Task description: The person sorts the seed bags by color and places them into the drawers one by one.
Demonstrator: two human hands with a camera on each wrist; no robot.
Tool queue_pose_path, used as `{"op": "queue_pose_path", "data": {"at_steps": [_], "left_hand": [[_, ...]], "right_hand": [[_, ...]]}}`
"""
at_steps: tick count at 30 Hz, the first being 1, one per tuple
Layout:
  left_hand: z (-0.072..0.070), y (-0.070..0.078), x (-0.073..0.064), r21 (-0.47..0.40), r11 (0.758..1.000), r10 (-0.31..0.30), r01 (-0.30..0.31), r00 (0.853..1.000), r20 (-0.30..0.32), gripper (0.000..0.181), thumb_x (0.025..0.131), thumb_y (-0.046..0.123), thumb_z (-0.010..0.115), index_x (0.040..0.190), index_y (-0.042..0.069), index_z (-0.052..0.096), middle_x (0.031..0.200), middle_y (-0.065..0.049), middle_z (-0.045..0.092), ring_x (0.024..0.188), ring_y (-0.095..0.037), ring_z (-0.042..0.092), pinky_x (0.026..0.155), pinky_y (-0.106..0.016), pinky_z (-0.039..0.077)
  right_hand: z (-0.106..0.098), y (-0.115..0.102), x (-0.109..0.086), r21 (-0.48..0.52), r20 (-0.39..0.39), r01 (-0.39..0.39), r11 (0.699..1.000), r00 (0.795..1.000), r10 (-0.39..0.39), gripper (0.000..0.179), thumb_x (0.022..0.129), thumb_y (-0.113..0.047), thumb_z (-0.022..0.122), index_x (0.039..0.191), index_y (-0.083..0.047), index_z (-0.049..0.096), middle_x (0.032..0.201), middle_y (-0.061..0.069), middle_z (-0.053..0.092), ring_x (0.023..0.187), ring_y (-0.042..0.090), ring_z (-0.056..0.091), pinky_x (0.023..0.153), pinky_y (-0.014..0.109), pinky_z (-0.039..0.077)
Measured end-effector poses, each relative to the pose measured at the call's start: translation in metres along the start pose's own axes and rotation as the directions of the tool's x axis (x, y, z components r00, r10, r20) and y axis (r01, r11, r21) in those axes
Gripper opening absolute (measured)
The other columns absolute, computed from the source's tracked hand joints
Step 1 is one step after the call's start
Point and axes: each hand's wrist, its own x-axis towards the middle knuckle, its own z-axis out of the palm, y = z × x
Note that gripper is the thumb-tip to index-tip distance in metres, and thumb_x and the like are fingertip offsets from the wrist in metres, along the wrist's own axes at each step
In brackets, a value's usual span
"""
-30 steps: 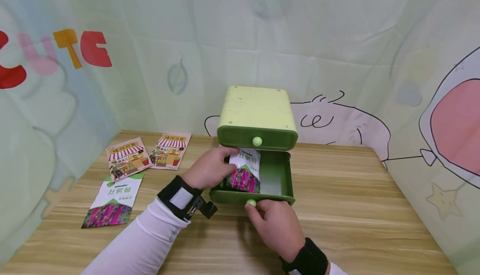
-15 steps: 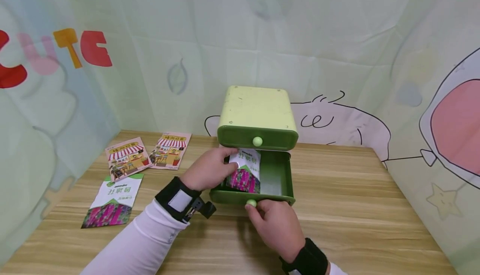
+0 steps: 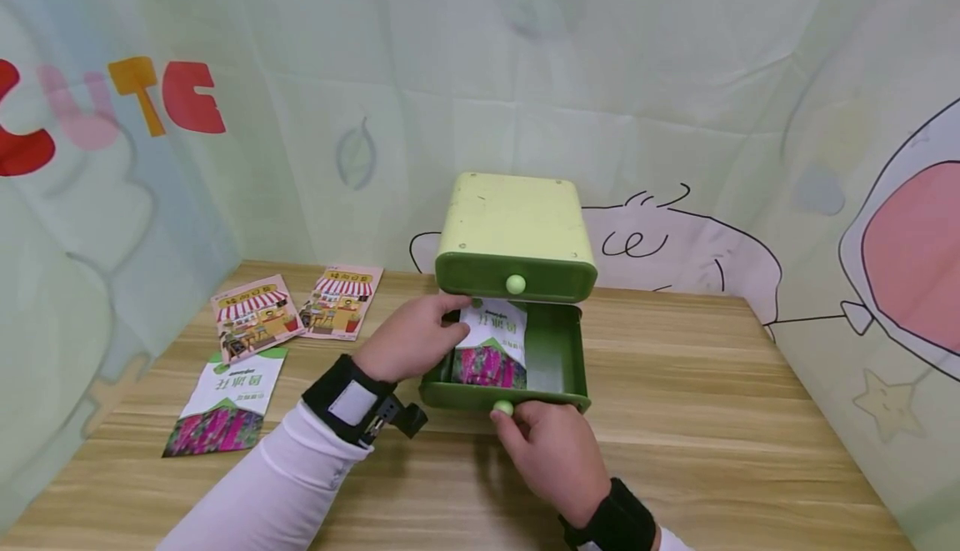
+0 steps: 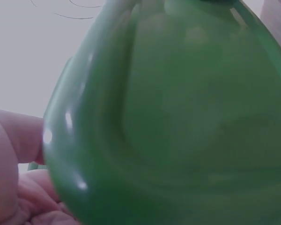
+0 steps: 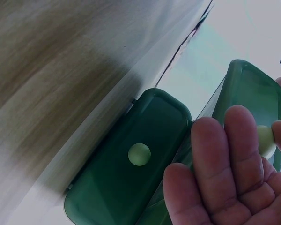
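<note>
A small two-drawer cabinet [image 3: 517,216] has a pale yellow-green top and dark green drawer fronts. Its lower drawer [image 3: 557,351] is pulled out, and a white seed packet printed with pink flowers [image 3: 491,347] lies in the drawer's left part. My left hand [image 3: 408,338] is at the drawer's left side, thumb and forefinger apart beside the packet's left edge; its other fingers are hidden. With thumb and forefinger my right hand [image 3: 555,455] pinches the lower drawer's round light-green knob [image 5: 266,141]. In the right wrist view, the upper drawer's front [image 5: 131,164] is shut.
Left on the wooden table [image 3: 720,418] lie another flower seed packet [image 3: 225,405] and two pink cards or booklets with a shop picture, one on the left [image 3: 257,318] and one farther right [image 3: 342,301]. A printed cloth [image 3: 420,76] hangs behind and at both sides.
The packet in the drawer has shifted slightly right and lies flatter. My left hand has drawn back a little to the left, off the packet. The right hand stays at the knob.
</note>
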Motion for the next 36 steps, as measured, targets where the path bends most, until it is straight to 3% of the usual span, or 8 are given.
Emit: {"op": "queue_pose_path", "data": {"at_steps": [3,5,10,15,19,25,30,36], "left_hand": [[-0.001,-0.001,-0.001,0.0,1.0,0.007,-0.007,1.0,0.006,0.044,0.093,0.025,0.055,0.132,0.006,0.053,0.128,-0.012,0.054,0.087,-0.017,0.054,0.067,-0.036,0.051],[-0.003,-0.002,-0.003,0.003,1.0,0.014,-0.014,1.0,0.005,0.044,0.093,0.026,0.055,0.133,0.006,0.052,0.129,-0.012,0.054,0.088,-0.017,0.054,0.068,-0.036,0.051],[-0.006,-0.006,-0.006,-0.002,1.0,0.025,-0.025,1.0,0.001,0.046,0.092,0.026,0.054,0.133,0.006,0.051,0.13,-0.012,0.053,0.101,-0.018,0.052,0.085,-0.041,0.049],[-0.011,-0.01,-0.011,-0.043,0.998,0.034,-0.034,0.999,-0.009,0.041,0.094,0.024,0.053,0.131,0.006,0.053,0.131,-0.01,0.053,0.109,-0.021,0.052,0.089,-0.044,0.048],[-0.018,-0.017,-0.017,-0.084,0.996,0.039,-0.043,0.998,-0.043,0.036,0.095,0.023,0.053,0.127,0.008,0.057,0.129,-0.007,0.055,0.111,-0.02,0.051,0.089,-0.045,0.048],[-0.03,-0.031,-0.027,-0.079,0.996,0.038,-0.048,0.992,-0.121,0.031,0.096,0.028,0.052,0.121,0.013,0.061,0.119,-0.003,0.061,0.102,-0.016,0.054,0.082,-0.045,0.05],[-0.041,-0.046,-0.04,-0.016,1.0,-0.002,-0.001,0.985,-0.171,0.035,0.098,0.034,0.048,0.122,0.011,0.06,0.116,-0.006,0.062,0.1,-0.019,0.056,0.082,-0.046,0.049],[-0.053,-0.066,-0.059,0.126,0.983,-0.108,0.137,0.971,-0.213,0.049,0.099,0.045,0.041,0.13,0.009,0.053,0.125,-0.012,0.058,0.103,-0.027,0.056,0.079,-0.049,0.05]], "right_hand": [[0.0,0.0,0.0,0.004,0.009,-0.004,1.0,1.0,0.004,0.047,0.092,-0.044,0.058,0.051,-0.025,0.045,0.044,-0.016,0.036,0.039,0.001,0.035,0.037,0.021,0.029],[0.0,-0.001,0.0,0.005,0.01,-0.004,1.0,1.0,0.004,0.047,0.092,-0.044,0.058,0.051,-0.025,0.046,0.044,-0.016,0.036,0.04,0.001,0.035,0.037,0.021,0.03],[-0.001,-0.002,0.0,0.009,0.014,-0.005,1.0,1.0,0.005,0.046,0.091,-0.041,0.059,0.051,-0.025,0.046,0.044,-0.016,0.037,0.04,0.001,0.036,0.037,0.022,0.03],[0.0,-0.001,0.0,0.006,0.006,-0.001,1.0,1.0,0.0,0.047,0.092,-0.042,0.059,0.05,-0.025,0.044,0.044,-0.016,0.036,0.039,0.001,0.035,0.037,0.022,0.029],[0.001,0.0,0.0,0.0,-0.003,0.005,1.0,1.0,-0.005,0.048,0.092,-0.043,0.058,0.05,-0.025,0.044,0.043,-0.017,0.036,0.039,0.001,0.035,0.037,0.022,0.03],[0.0,-0.001,0.0,0.001,-0.003,0.0,1.0,1.0,0.0,0.048,0.092,-0.043,0.058,0.049,-0.025,0.044,0.043,-0.017,0.036,0.039,0.001,0.035,0.037,0.022,0.029],[0.0,-0.001,-0.001,-0.006,-0.009,0.006,1.0,1.0,-0.006,0.048,0.091,-0.043,0.059,0.049,-0.025,0.043,0.043,-0.017,0.035,0.039,0.001,0.034,0.037,0.021,0.029],[0.0,0.0,-0.001,-0.004,-0.013,0.009,1.0,1.0,-0.009,0.048,0.091,-0.043,0.059,0.049,-0.026,0.044,0.043,-0.017,0.035,0.039,0.0,0.034,0.037,0.021,0.029]]}}
